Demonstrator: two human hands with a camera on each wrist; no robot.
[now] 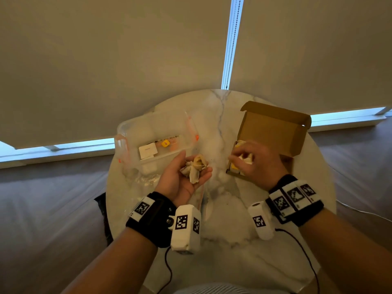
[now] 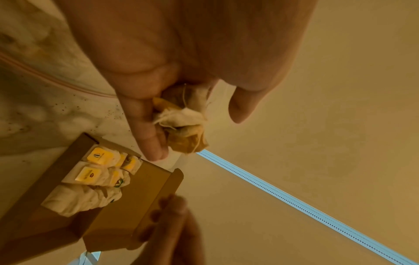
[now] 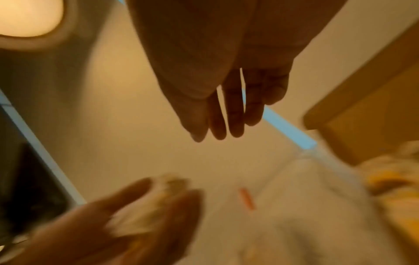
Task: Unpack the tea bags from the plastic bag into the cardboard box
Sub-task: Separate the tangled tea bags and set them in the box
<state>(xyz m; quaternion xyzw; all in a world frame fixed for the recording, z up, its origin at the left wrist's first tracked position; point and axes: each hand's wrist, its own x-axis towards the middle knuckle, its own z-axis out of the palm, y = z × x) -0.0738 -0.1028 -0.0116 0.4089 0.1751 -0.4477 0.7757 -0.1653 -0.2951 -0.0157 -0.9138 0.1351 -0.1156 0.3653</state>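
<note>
My left hand is palm up over the table's middle, its fingers curled round a clump of crumpled tea bags. The left wrist view shows the same tea bags between fingers and thumb. My right hand hovers over the near left part of the open cardboard box; in the blurred right wrist view its fingers are straight and hold nothing. Tea bags with yellow tags lie packed in the box. The clear plastic bag lies at the left with a yellow tag inside.
Everything sits on a small round marble table whose edge curves close around the box and the bag. A white card lies in the bag. Black cables trail from both wrist cameras. Roller blinds hang behind.
</note>
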